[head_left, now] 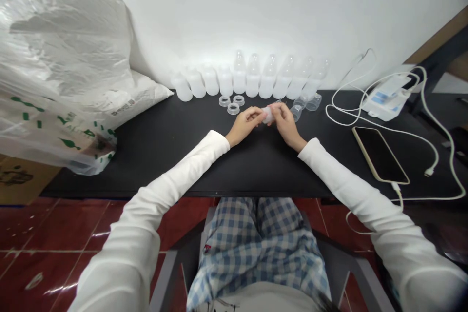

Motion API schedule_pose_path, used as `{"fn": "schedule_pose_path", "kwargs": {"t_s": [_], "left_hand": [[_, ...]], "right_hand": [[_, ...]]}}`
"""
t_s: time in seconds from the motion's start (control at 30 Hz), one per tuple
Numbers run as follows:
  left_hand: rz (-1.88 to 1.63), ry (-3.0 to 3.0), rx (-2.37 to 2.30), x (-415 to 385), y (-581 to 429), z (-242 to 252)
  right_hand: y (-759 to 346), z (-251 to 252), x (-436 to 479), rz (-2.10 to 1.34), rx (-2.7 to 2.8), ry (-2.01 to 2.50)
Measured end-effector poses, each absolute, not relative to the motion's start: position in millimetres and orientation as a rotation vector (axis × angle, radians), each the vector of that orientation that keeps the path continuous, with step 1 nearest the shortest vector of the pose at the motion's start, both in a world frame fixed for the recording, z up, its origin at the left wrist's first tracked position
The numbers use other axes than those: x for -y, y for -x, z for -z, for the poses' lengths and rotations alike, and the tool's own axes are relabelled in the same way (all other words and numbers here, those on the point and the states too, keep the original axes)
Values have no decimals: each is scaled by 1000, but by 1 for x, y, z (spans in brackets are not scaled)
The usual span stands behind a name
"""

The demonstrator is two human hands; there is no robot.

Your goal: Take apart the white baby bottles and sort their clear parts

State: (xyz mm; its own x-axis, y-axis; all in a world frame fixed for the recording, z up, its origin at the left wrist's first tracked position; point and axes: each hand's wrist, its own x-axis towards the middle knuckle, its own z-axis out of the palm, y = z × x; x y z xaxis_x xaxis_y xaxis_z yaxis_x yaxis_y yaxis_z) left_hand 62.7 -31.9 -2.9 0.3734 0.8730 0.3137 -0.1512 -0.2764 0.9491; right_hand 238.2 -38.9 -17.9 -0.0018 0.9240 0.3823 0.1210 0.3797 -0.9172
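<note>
Both hands meet over the black table. My left hand (247, 123) and my right hand (285, 122) pinch a small translucent white bottle part (268, 115) between their fingertips; its exact shape is partly hidden by the fingers. Just left of the hands lie several white bottle collar rings (233, 108). Several clear dome caps (313, 102) lie to the right of my right hand, some partly behind it. Along the wall stands a row of white baby bottles: those on the left (212, 82) have no dome, and those on the right (268, 78) wear clear domes.
Large white plastic bags (73, 34) and a cardboard box (25, 178) fill the left side. On the right are a phone (380, 155), a white power strip (387, 97) and looping white cables (402, 131). The black table's (175, 156) front edge runs just above my lap.
</note>
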Motion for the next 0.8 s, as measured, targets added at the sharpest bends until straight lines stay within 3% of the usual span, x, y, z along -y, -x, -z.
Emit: {"fn": "schedule_pose_path", "kwargs": {"t_s": [0.27,0.53,0.8], "left_hand": [[-971,-1125,-729,47,-64,-3],[-1030,-944,-707,50,-64,-12],[-1015,-1009,-684,44,-62,-8]], "right_hand": [[-239,1,53,-453,1716,1126],[-234,-2,53,-178,1815,1112],[-237,-1,51,-258,1766,1126]]}}
